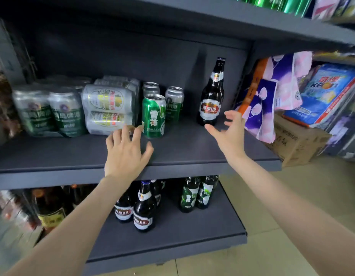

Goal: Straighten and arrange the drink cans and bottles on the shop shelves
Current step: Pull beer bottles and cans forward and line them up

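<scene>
On the middle shelf (182, 144), the can packs (73, 108) sit at the left, three loose cans (153, 116) just right of them, one in front of two. The bottle (211, 96) stands upright, apart to the right. My left hand (126, 154) is before the cans, my right hand (230, 134) before the bottle. More bottles (144, 208) stand on the shelf below.

i get soft, even daylight from the right, where the floor (272, 196) is pale and bright. the shelf (182, 148) recess is dim toward its back and upper left. faint glare sits on the can (153, 116) tops and the bottle (211, 96) shoulder. wide-angle bending bows the shelf edges. the left packs (49, 110) and far corners smear with motion blur; the centre is sharper.
</scene>
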Demonstrator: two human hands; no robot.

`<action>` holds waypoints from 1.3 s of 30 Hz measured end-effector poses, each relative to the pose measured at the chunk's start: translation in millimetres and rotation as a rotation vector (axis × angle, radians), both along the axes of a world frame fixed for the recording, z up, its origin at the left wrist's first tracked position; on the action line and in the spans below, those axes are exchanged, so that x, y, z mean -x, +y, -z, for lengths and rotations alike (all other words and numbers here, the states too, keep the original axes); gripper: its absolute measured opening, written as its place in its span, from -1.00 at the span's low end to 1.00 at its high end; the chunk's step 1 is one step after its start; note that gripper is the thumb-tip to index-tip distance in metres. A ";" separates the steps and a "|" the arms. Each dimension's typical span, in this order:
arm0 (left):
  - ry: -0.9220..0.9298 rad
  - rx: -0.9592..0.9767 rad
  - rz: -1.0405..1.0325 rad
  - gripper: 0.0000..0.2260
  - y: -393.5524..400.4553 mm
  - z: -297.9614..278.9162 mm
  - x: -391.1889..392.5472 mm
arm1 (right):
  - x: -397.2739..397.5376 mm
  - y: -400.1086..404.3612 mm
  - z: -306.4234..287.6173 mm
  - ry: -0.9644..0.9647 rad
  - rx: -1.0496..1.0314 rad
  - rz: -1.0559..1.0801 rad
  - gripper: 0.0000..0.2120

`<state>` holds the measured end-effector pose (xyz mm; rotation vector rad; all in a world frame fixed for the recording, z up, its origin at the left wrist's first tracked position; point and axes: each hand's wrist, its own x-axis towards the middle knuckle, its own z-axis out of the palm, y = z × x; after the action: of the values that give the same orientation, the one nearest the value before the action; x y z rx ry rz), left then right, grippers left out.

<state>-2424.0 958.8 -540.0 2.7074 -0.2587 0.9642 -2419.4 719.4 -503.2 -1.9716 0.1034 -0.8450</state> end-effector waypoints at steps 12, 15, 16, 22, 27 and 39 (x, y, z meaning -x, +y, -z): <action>-0.087 -0.072 -0.017 -0.56 0.0 5.9 -3.6 | -151.8 -22.0 -15.5 0.219 -0.187 0.168 -0.15; -0.083 -0.062 -0.009 -0.57 0.2 3.7 -4.7 | -154.9 -16.8 -21.8 0.224 -0.166 0.246 -0.22; -0.081 -0.067 -0.007 -0.57 0.1 3.1 -4.9 | -150.7 -14.5 -24.1 0.229 -0.156 0.261 -0.22; -0.115 -0.056 -0.022 -0.53 2.1 3.3 -1.8 | -69.6 1.1 -24.6 0.163 -0.104 0.065 -0.26; -0.090 -0.026 -0.024 -0.52 2.4 1.9 0.4 | 24.6 7.3 -48.7 0.040 -0.047 -0.199 -0.35; -0.097 -0.227 0.092 -0.49 47.9 58.2 58.3 | 163.0 20.4 79.2 0.413 0.023 -0.403 -0.31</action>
<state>-2482.4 1006.7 -598.2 2.8230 -0.5373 1.1011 -2582.4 739.8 -582.4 -2.0672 -0.0636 -0.1758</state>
